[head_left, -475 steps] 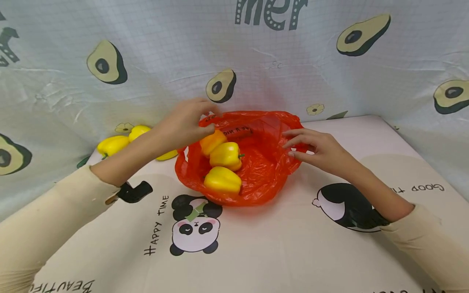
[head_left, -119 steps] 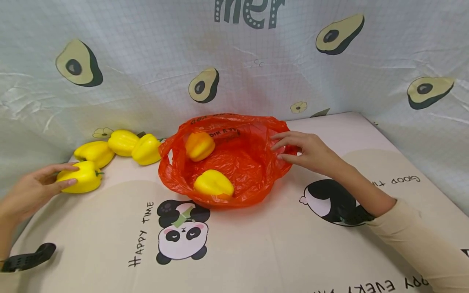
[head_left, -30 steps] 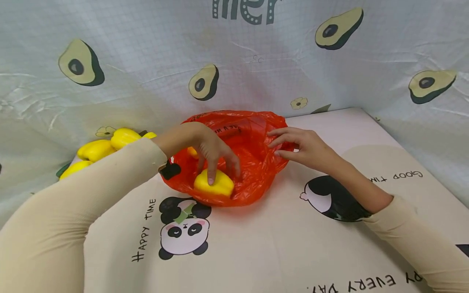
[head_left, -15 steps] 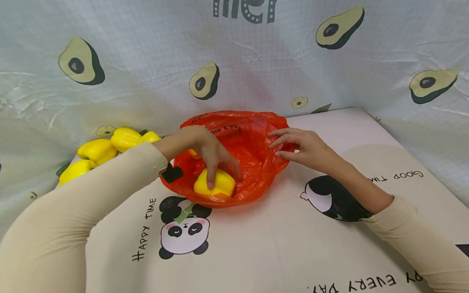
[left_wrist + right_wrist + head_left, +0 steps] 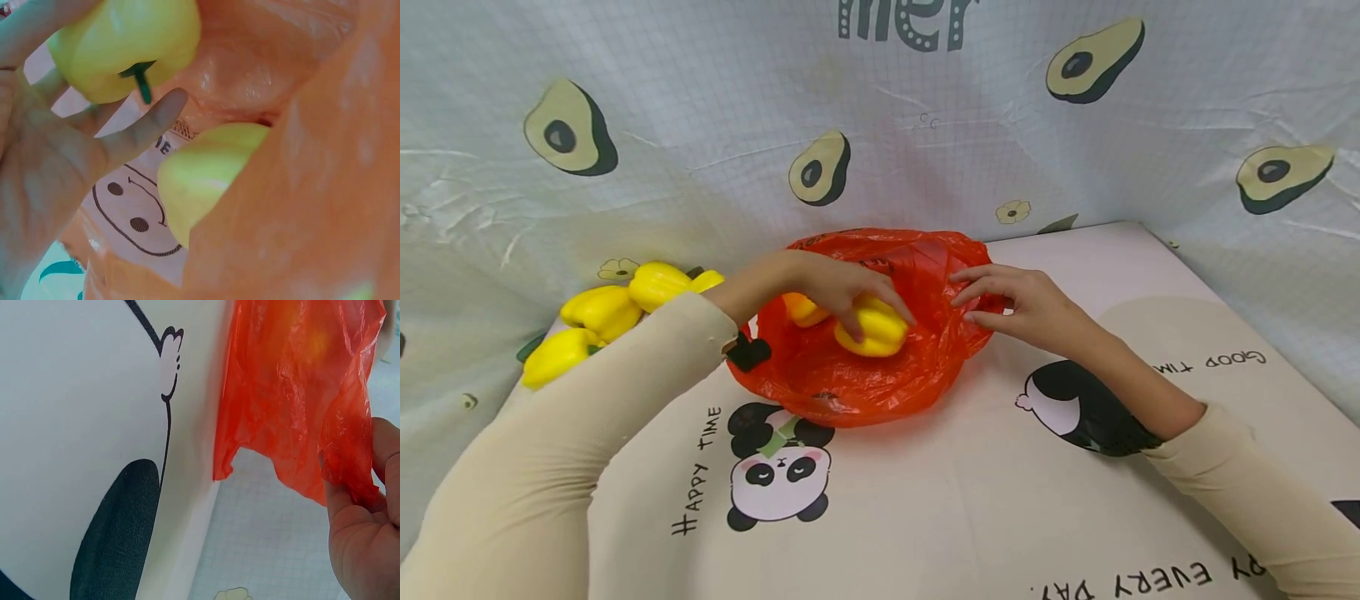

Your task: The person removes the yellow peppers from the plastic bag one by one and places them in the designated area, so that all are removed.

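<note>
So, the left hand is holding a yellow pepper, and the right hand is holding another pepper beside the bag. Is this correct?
Not quite: the right hand holds no pepper. The right wrist view shows its fingers gripping the red bag by its edge. The left hand is indeed holding a yellow pepper.

2 ylw peppers (image 5: 880, 333) in open red bag (image 5: 850, 387); 4 outside, L.

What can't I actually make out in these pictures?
Head: part of the held pepper, covered by the left hand.
Head: part of one loose pepper, behind the left arm.
Left wrist: part of the lower pepper, behind the bag.
Right wrist: part of the right hand, clipped by the right edge.
</note>
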`<state>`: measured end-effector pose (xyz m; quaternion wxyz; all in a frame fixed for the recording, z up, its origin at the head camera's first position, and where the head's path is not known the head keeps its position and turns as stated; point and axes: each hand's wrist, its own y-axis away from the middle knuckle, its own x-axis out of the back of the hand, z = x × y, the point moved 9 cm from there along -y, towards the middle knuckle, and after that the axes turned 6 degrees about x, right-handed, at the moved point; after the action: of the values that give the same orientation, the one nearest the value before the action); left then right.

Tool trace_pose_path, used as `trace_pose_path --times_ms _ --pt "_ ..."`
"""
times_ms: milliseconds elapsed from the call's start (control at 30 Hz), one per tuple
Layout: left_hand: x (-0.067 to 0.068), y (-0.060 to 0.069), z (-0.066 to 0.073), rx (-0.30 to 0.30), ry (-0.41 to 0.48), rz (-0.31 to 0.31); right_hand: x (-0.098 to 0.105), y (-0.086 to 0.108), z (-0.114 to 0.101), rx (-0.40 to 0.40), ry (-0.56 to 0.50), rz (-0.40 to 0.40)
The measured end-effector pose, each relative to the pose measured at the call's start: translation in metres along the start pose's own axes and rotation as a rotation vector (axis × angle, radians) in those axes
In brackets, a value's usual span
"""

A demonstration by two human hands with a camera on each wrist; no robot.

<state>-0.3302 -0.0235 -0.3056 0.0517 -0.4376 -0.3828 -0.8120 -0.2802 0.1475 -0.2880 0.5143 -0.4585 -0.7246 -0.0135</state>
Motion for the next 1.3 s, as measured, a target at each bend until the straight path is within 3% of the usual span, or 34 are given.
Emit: trace_pose_path --times_ms 300,633,1000,1300 --pt "0.003 -0.009 0.007 -0.106 -0.042 0.105 0.001 0.001 0.001 -0.027 -0.005 -0.007" --pt "0.001 -0.011 -0.009 0.012 0.083 0.140 0.001 0.002 0.001 -0.022 -0.010 0.001" --pt "0.005 -0.009 -0.003 -0.031 0.108 0.214 0.001 0.002 0.001 -0.020 -0.033 0.006" --pt "0.015 0.006 0.003 -0.062 0.124 0.364 0.000 0.003 0.000 -0.028 -0.025 -0.002"
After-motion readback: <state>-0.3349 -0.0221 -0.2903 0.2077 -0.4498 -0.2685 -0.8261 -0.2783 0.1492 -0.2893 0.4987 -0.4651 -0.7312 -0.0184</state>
